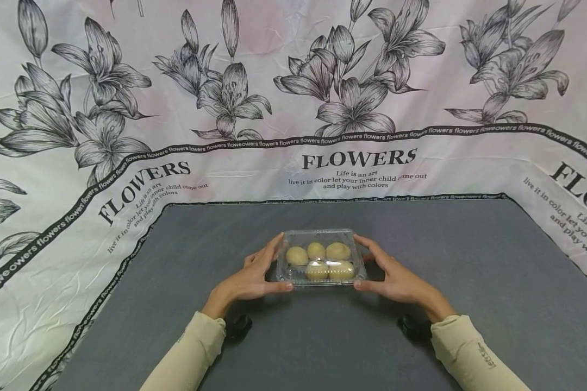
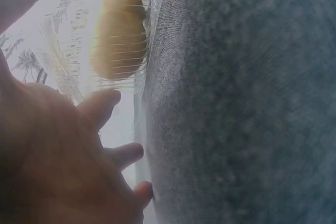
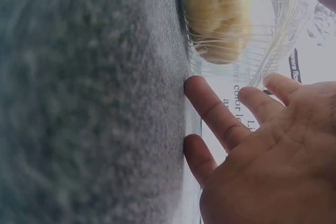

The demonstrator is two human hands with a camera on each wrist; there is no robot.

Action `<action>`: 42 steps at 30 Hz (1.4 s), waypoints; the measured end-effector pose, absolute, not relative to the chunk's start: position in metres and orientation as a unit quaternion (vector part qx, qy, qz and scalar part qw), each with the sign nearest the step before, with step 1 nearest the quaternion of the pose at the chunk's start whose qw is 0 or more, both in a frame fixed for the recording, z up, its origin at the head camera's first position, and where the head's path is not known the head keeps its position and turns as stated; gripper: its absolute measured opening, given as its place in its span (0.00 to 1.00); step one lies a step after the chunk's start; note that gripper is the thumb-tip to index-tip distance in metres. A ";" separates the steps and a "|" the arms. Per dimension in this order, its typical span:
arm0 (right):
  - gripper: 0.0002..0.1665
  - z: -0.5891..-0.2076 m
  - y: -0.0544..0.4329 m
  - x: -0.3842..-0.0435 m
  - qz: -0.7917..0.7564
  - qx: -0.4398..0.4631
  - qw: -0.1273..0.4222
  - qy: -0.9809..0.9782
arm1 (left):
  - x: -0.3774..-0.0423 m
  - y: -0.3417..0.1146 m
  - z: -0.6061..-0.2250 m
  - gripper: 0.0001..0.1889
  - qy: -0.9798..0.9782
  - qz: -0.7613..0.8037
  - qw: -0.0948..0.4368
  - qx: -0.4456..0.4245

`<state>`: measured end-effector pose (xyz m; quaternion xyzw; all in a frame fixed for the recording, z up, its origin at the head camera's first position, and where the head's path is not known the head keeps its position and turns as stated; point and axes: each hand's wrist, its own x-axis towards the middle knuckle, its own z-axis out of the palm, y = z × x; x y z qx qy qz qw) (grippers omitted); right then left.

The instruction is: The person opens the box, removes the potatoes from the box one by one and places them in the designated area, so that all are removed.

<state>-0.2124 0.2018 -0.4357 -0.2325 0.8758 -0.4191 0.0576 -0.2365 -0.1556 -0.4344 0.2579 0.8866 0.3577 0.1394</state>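
A clear plastic clamshell container (image 1: 297, 237) with its lid down sits on the grey cloth in the head view. Through it show several pale yellow, rounded pieces (image 1: 338, 251), whose kind I cannot tell. My left hand (image 1: 249, 278) grips the container's left side, thumb at the front corner and index finger at the back corner. On the opposite side my right hand (image 1: 397, 278) holds it the same way. In the left wrist view, the lower fingers (image 2: 126, 155) spread beside the ribbed wall. The right wrist view has the other fingers (image 3: 212, 111) low along the cloth.
A grey cloth (image 1: 323, 347) covers the table. Behind and around it hangs a white sheet (image 1: 254, 179) printed with flowers and lettering. Dark wrist-worn devices (image 1: 238, 328) sit below both wrists, near the rolled sleeves.
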 end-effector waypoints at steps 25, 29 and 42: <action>0.55 -0.428 0.204 -0.212 -0.420 -0.243 0.074 0.871 | -0.238 -0.159 -0.430 0.56 0.872 0.377 0.147 0.275; 0.57 -0.426 0.202 -0.213 -0.429 -0.250 0.056 0.866 | -0.239 -0.160 -0.431 0.56 0.873 0.377 0.144 0.273; 0.55 -0.421 0.194 -0.218 -0.418 -0.279 -0.042 0.863 | -0.242 -0.162 -0.433 0.57 0.876 0.378 0.135 0.266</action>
